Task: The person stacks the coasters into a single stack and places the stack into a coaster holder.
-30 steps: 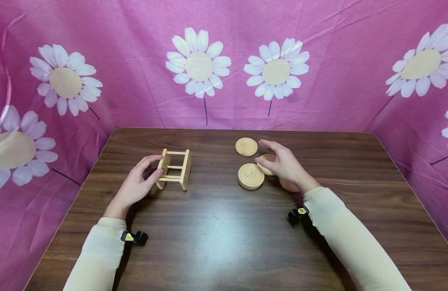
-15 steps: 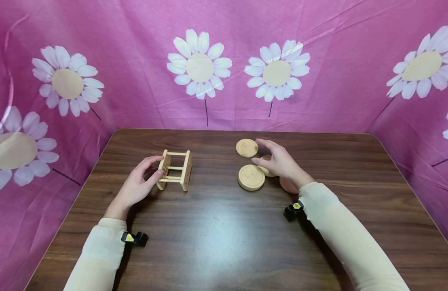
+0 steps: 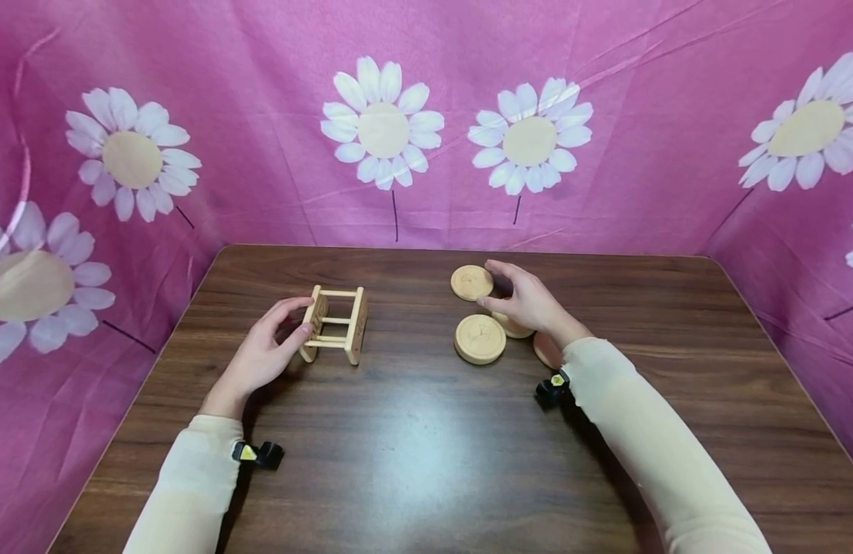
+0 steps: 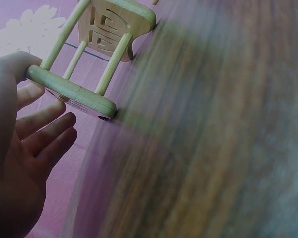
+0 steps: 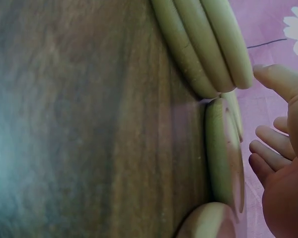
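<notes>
A small pale wooden coaster holder (image 3: 355, 331), with carved side panels joined by thin rods, stands on the left part of the table. My left hand (image 3: 263, 350) pinches its left panel between thumb and fingers; in the left wrist view the holder (image 4: 72, 91) shows beside the thumb. My right hand (image 3: 533, 304) is over the round wooden coasters with fingers apart, holding nothing. A stack of coasters (image 3: 480, 338) lies to its left, a coaster (image 3: 471, 282) beyond its fingertips, and another coaster (image 3: 515, 326) partly hidden beneath it. The right wrist view shows the stack (image 5: 203, 44) near the thumb.
A further reddish coaster (image 3: 546, 352) lies partly hidden under the right wrist. The brown wooden table (image 3: 399, 462) ends at a pink cloth (image 3: 454, 208) with printed daisies, which hangs behind it and at both sides.
My right hand has drifted slightly left over the coasters, uncovering a bit more of the reddish one. The left hand and the holder have stayed in place.
</notes>
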The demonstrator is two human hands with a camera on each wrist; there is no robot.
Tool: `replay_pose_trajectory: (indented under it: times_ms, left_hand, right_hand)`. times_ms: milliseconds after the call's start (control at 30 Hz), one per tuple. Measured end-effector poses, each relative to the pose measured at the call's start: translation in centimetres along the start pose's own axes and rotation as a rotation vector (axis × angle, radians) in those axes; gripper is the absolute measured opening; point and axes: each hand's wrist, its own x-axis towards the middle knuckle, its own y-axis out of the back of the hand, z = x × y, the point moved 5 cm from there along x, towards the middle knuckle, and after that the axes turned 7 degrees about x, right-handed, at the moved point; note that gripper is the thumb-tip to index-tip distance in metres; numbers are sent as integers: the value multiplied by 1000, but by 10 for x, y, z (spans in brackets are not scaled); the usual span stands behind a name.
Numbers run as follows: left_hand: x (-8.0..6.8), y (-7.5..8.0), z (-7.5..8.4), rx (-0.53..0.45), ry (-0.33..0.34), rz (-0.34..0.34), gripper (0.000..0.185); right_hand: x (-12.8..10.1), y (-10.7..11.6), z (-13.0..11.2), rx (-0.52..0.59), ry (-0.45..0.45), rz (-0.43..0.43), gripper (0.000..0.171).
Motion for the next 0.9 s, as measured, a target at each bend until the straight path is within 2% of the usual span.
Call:
replay_pose_trajectory:
  times_ms: [467, 900]
  left_hand:
    - [0, 0, 0, -16, -11, 3, 41]
    - [0, -1, 2, -14, -7, 10, 41]
  right_hand:
    - [16, -11, 9, -61, -24, -58, 87]
    - [22, -17, 10, -115, -55, -53, 85]
